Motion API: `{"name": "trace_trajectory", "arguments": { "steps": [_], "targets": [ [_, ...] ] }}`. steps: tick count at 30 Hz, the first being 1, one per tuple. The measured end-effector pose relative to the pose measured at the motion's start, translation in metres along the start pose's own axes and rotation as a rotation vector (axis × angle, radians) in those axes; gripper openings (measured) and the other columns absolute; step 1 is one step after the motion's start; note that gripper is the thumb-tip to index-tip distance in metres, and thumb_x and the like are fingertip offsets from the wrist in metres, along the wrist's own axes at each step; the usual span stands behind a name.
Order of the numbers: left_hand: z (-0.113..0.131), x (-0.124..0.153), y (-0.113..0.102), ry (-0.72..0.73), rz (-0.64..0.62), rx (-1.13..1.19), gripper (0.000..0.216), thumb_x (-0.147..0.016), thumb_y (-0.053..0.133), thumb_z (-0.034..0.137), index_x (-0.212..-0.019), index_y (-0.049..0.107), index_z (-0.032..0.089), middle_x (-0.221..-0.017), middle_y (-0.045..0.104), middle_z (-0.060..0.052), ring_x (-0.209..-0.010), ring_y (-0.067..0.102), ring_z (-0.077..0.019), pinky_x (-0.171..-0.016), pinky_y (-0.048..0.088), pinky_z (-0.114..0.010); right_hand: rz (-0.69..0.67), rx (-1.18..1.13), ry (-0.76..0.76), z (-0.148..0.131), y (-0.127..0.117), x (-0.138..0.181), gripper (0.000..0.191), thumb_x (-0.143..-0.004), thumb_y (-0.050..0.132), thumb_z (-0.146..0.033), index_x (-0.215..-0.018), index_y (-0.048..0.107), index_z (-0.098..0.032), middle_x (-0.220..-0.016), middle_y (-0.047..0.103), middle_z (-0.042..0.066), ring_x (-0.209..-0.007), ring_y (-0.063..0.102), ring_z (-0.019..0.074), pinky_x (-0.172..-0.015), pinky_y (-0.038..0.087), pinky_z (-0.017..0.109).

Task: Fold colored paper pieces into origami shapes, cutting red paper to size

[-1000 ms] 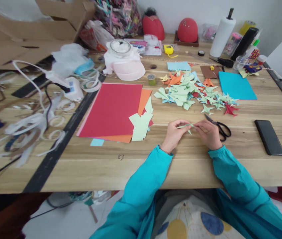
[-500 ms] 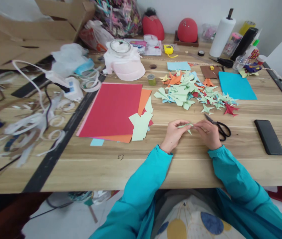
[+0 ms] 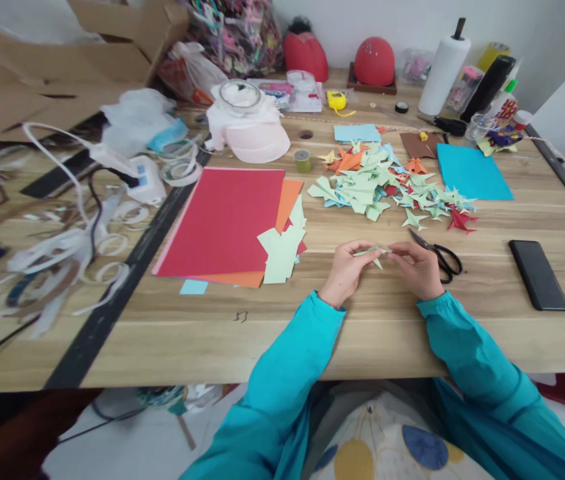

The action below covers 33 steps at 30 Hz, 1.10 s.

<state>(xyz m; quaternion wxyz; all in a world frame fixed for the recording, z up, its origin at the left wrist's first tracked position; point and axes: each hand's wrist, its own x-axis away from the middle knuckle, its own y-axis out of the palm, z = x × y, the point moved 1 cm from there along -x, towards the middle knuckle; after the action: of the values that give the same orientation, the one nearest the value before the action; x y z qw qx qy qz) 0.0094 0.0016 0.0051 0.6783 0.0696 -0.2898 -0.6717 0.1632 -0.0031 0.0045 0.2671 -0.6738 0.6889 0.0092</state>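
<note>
Between my hands is a small folded piece of pale green paper (image 3: 378, 263), one pointed end hanging down. My left hand (image 3: 345, 270) pinches it from the left, fingers closed. On the other side, the fingertips of my right hand (image 3: 416, 265) are closed on its right end. Black-handled scissors (image 3: 445, 261) lie just beyond and to the right of my right hand. Farther back spreads a heap of folded paper shapes (image 3: 370, 175), mostly pale green, with orange, blue and red ones among them. One red folded star-like shape (image 3: 460, 220) sits at its right edge.
Left of my hands lie red paper sheets (image 3: 227, 220) with pale green pieces (image 3: 282, 253) on their corner. A black phone (image 3: 539, 275) rests at the right, a blue sheet (image 3: 475, 172) behind it. Cables and tape rolls (image 3: 182, 167) crowd the left side.
My right fingers have shifted slightly at the right end of the green paper, showing a little more of it. My left hand keeps its pinch; the table items are unchanged.
</note>
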Motion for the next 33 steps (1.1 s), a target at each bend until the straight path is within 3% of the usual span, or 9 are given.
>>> {"name": "trace_trajectory", "arguments": {
  "steps": [22,27,33],
  "targets": [
    [-0.0018,-0.0006,0.0013,-0.023,-0.009,-0.005,0.030,-0.045,0.087,0.024,-0.068,0.069,0.014,-0.066,0.066,0.001,-0.057,0.057,-0.0089,-0.055,0.041,-0.022,-0.047,0.162,-0.133,0.0006,-0.0042,0.0005,0.010,-0.085,0.061,-0.024,-0.079,0.069,-0.020,-0.074,0.070,0.002,-0.070,0.065,0.0158,-0.066,0.052,0.028],
    [-0.0009,-0.0003,0.0013,-0.027,-0.005,0.006,0.030,-0.044,0.087,0.023,-0.067,0.069,0.014,-0.066,0.066,0.000,-0.059,0.057,-0.0090,-0.055,0.042,-0.022,-0.032,0.249,-0.263,-0.0035,-0.0036,0.0011,0.014,-0.088,0.057,-0.022,-0.081,0.070,-0.020,-0.076,0.071,0.004,-0.073,0.066,0.0167,-0.068,0.053,0.029],
    [0.0002,-0.0014,-0.0013,-0.021,-0.019,0.013,0.030,-0.045,0.087,0.022,-0.068,0.070,0.014,-0.068,0.066,0.000,-0.061,0.058,-0.0091,-0.056,0.043,-0.021,0.022,0.297,-0.311,-0.0037,0.0001,0.0028,0.014,-0.086,0.062,-0.022,-0.098,0.069,-0.023,-0.084,0.073,0.004,-0.078,0.068,0.0183,-0.073,0.055,0.031]
  ]
}}
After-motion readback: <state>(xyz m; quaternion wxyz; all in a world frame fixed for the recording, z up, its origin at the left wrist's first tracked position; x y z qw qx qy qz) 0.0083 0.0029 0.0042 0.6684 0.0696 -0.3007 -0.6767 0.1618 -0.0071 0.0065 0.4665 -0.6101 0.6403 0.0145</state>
